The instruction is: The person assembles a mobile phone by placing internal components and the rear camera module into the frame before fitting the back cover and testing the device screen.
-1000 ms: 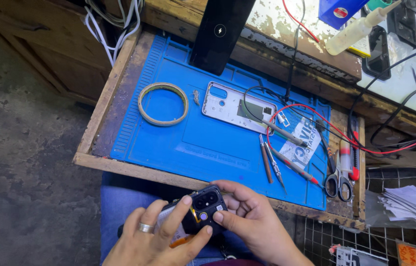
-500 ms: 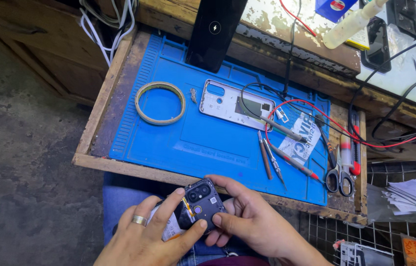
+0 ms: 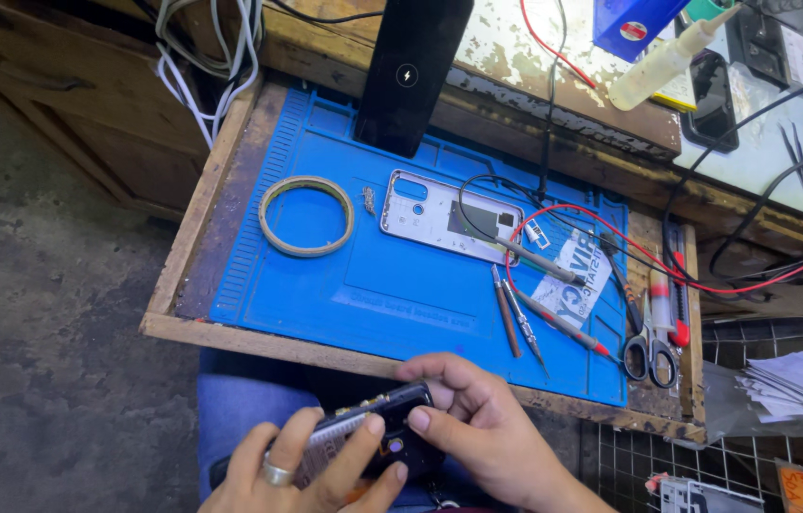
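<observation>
Dark phone (image 3: 377,432) pinched between left hand (image 3: 311,470), right hand (image 3: 482,432), seemingly.

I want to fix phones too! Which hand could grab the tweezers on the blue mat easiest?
Probably the right hand. It sits nearer the tweezers at the mat's right side, touching the phone only with its fingertips. The left hand, ring on one finger, cradles the phone from below, farther away.

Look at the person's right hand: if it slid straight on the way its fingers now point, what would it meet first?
The right hand points left along the dark phone it grips, so it would most likely meet the ringed fingers of the left hand, which hold the same phone. Depth is hard to judge from above.
</observation>
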